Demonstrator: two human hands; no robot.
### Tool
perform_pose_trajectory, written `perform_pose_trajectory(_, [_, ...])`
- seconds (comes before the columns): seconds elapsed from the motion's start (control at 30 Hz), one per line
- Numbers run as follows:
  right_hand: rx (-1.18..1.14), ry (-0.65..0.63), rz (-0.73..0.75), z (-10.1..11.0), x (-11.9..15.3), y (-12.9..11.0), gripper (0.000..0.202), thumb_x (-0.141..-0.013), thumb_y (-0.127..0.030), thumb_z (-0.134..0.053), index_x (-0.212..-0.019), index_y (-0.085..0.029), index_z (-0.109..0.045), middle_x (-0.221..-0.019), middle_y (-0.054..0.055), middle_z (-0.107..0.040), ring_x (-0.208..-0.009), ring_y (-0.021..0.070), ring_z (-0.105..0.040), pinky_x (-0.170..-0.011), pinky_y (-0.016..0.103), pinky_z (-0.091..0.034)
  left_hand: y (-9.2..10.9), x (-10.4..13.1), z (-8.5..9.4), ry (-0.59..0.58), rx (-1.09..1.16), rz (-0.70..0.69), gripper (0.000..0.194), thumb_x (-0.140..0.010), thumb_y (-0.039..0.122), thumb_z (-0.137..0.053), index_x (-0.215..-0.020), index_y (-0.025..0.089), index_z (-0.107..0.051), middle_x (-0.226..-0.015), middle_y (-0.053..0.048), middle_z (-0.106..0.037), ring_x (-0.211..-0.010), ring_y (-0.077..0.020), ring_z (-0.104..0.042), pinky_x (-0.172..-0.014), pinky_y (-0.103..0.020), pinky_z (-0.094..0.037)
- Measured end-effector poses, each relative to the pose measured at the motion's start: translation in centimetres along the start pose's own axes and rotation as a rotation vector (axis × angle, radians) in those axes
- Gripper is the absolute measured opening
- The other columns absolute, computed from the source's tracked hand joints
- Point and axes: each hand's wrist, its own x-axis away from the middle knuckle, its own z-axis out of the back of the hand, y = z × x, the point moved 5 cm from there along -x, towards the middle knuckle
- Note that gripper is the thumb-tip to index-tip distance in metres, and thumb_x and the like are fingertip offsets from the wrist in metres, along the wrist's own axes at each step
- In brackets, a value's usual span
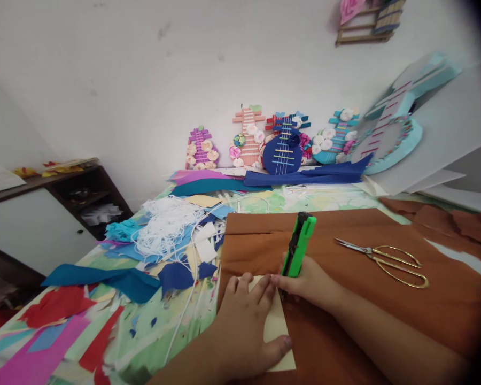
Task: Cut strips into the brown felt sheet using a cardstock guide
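My left hand (250, 321) lies flat with its fingers spread, pressing a cream card (278, 323) down on a brown sheet (324, 337). In my right hand (307, 283) is a green and black utility knife (299, 246), held upright at the upper right edge of the card. The fingertips of both hands are close together there. The knife's tip is hidden by my fingers. Gold-handled scissors (385, 259) rest on the brown sheet to the right of my right hand.
White cord (166, 227) and blue, red and pink scraps (54, 305) cover the table's left side. Decorated instrument-shaped crafts (282, 152) stand along the wall, with a large light-blue one (396, 133) at the right. A cabinet (40, 230) stands at the far left.
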Motion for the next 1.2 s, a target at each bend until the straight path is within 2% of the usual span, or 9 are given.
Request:
perform_pose_trajectory(0.23, [0.126,0.006,0.124,-0.41,-0.04,-0.19,0.027,-0.061,-0.033,-0.062,-0.054,-0.017,-0.042,-0.054,-0.004,-0.042,-0.051,0.0086,-0.04,-0.046,0.02,-0.033,0.0,0.03,0.1,0.027,-0.001,-0.003,0.071,-0.076,0.065,-0.034,-0.13,0.02,-0.032,-0.134,-0.007,-0.031,-0.117,-0.0357,-0.024,-0.096,-0.053,-0.015])
perform_pose_trajectory(0.33, [0.097,-0.001,0.101,-0.29,-0.14,-0.07,0.031,-0.059,-0.036,-0.065,-0.052,-0.017,-0.042,-0.052,-0.004,-0.04,-0.049,0.0082,-0.039,-0.044,0.02,-0.033,0.06,-0.04,0.18,0.023,0.006,-0.003,0.071,-0.076,0.064,-0.035,-0.13,0.02,-0.032,-0.135,-0.006,-0.031,-0.118,-0.0354,-0.024,-0.096,-0.053,-0.015])
perform_pose_trajectory(0.57, [-0.138,-0.04,-0.063,-0.09,-0.03,0.06,0.032,-0.061,-0.043,-0.063,-0.055,-0.017,-0.045,-0.04,-0.006,-0.042,-0.037,0.0076,-0.039,-0.036,0.02,-0.029,-0.07,0.01,-0.06,0.012,-0.007,0.01,0.073,-0.076,0.065,-0.032,-0.132,0.018,-0.028,-0.133,-0.008,-0.034,-0.118,-0.0372,-0.023,-0.095,-0.055,-0.015])
perform_pose_trajectory(0.7, [-0.08,-0.06,-0.02,-0.39,0.04,-0.12,0.032,-0.058,-0.041,-0.065,-0.053,-0.018,-0.044,-0.043,-0.006,-0.041,-0.041,0.008,-0.039,-0.04,0.02,-0.029,-0.15,0.01,-0.01,0.03,0.004,0.008,0.072,-0.075,0.065,-0.035,-0.131,0.02,-0.03,-0.133,-0.007,-0.034,-0.118,-0.0361,-0.023,-0.096,-0.053,-0.014])
perform_pose_trajectory(0.8, [0.04,-0.015,0.013,-0.35,0.08,-0.28,0.033,-0.054,-0.04,-0.068,-0.053,-0.017,-0.044,-0.05,-0.005,-0.041,-0.049,0.0088,-0.039,-0.044,0.021,-0.031,-0.13,-0.06,0.15,0.044,0.018,0.005,0.07,-0.075,0.064,-0.037,-0.13,0.022,-0.032,-0.133,-0.005,-0.033,-0.117,-0.0349,-0.025,-0.096,-0.052,-0.015])
perform_pose_trajectory(0.93, [0.107,-0.034,0.037,-0.53,0.23,-0.69,0.028,-0.057,-0.036,-0.066,-0.055,-0.017,-0.046,-0.053,-0.005,-0.041,-0.051,0.0095,-0.04,-0.047,0.021,-0.031,-0.09,-0.12,0.13,0.043,0.014,0.004,0.069,-0.074,0.064,-0.038,-0.128,0.021,-0.035,-0.133,-0.005,-0.034,-0.117,-0.0345,-0.025,-0.096,-0.052,-0.015])
perform_pose_trajectory(1.03, [0.1,-0.038,0.037,-0.47,0.31,-0.82,0.027,-0.058,-0.036,-0.065,-0.056,-0.017,-0.047,-0.053,-0.005,-0.042,-0.052,0.0094,-0.041,-0.047,0.021,-0.032,-0.1,-0.08,-0.02,0.039,0.007,0.005,0.07,-0.074,0.064,-0.038,-0.129,0.021,-0.034,-0.134,-0.005,-0.032,-0.118,-0.0345,-0.023,-0.096,-0.052,-0.014])
perform_pose_trajectory(1.13, [0.035,-0.02,-0.008,-0.18,0.22,-0.55,0.03,-0.054,-0.035,-0.069,-0.054,-0.017,-0.046,-0.051,-0.005,-0.043,-0.05,0.0089,-0.042,-0.045,0.02,-0.032,-0.1,-0.05,-0.08,0.043,0.005,0.003,0.069,-0.074,0.064,-0.038,-0.129,0.022,-0.033,-0.134,-0.004,-0.032,-0.118,-0.0341,-0.024,-0.096,-0.051,-0.015])
perform_pose_trajectory(1.2, [-0.059,-0.076,-0.024,-0.23,0.08,-0.47,0.028,-0.054,-0.032,-0.069,-0.053,-0.017,-0.047,-0.047,-0.006,-0.044,-0.047,0.0084,-0.043,-0.043,0.02,-0.032,-0.11,-0.08,-0.13,0.038,0.001,0.001,0.07,-0.075,0.065,-0.036,-0.13,0.022,-0.032,-0.135,-0.004,-0.031,-0.118,-0.0346,-0.023,-0.096,-0.052,-0.015])
